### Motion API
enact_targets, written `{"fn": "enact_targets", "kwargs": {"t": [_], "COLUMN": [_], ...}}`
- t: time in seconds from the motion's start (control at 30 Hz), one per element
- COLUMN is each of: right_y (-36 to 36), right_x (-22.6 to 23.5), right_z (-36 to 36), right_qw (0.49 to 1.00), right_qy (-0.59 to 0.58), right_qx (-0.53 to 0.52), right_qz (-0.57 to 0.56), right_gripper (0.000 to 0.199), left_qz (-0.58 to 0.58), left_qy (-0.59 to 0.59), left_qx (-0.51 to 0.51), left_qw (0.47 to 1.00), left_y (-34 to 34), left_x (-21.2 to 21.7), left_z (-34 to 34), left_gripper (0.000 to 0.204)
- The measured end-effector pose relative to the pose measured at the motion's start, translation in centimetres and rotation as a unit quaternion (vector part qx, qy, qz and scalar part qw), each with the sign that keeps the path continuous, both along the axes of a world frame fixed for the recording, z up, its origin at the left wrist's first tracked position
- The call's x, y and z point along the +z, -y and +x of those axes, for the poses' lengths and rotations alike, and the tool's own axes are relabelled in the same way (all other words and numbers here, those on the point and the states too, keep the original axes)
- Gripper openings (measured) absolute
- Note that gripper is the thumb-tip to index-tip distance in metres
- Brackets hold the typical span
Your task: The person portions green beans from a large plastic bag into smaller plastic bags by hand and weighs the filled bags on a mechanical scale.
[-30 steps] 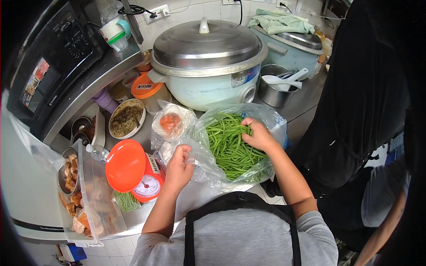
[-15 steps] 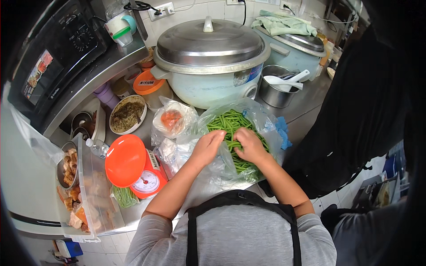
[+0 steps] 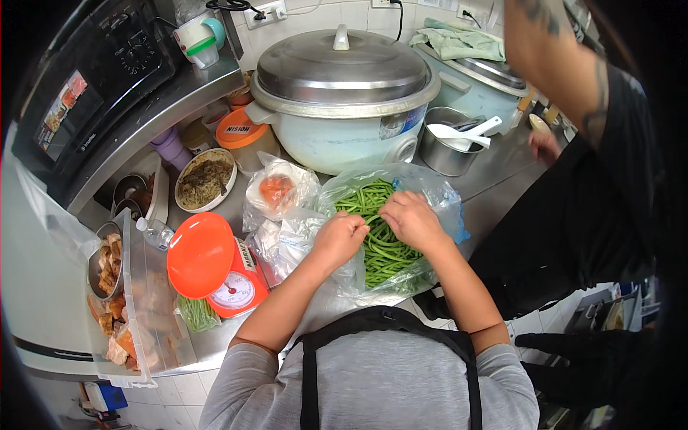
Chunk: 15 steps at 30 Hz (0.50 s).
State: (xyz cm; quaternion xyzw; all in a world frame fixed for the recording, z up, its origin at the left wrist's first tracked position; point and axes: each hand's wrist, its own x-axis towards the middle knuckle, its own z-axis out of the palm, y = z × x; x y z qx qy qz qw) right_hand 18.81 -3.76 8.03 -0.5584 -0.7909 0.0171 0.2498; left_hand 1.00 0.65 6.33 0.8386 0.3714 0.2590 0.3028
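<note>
Head view: my curled right hand [image 3: 412, 218], shifted toward twelve o'clock, and curled left hand [image 3: 340, 236] work slender green beans [image 3: 383, 259], grips unclear.

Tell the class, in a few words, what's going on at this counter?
A person's left hand and right hand are close together over green beans, fingers curled in; whether either one pinches a bean is too small to tell. The beans lie in an open clear bag. Behind it stands a large cooker with its lid on, and to its left is a red scale. A co-worker in dark clothes is close by on the right.
</note>
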Motion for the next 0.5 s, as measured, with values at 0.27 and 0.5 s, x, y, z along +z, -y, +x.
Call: {"fn": "enact_targets", "kwargs": {"t": [0.27, 0.5], "right_y": [0.3, 8.7], "right_x": [-1.3, 3.8], "right_z": [-0.5, 3.7], "right_qw": [0.925, 0.926], "right_qy": [-0.359, -0.099], "right_qx": [-0.112, 0.162], "right_qz": [0.06, -0.326], "right_gripper": [0.009, 0.024], "left_qz": [-0.02, -0.063], "left_qy": [0.048, 0.064], "left_qx": [-0.043, 0.02], "left_qw": [0.998, 0.996], "left_y": [1.4, -1.1], "left_x": [-0.6, -0.2], "left_z": [0.3, -2.3], "left_gripper": [0.014, 0.037]}}
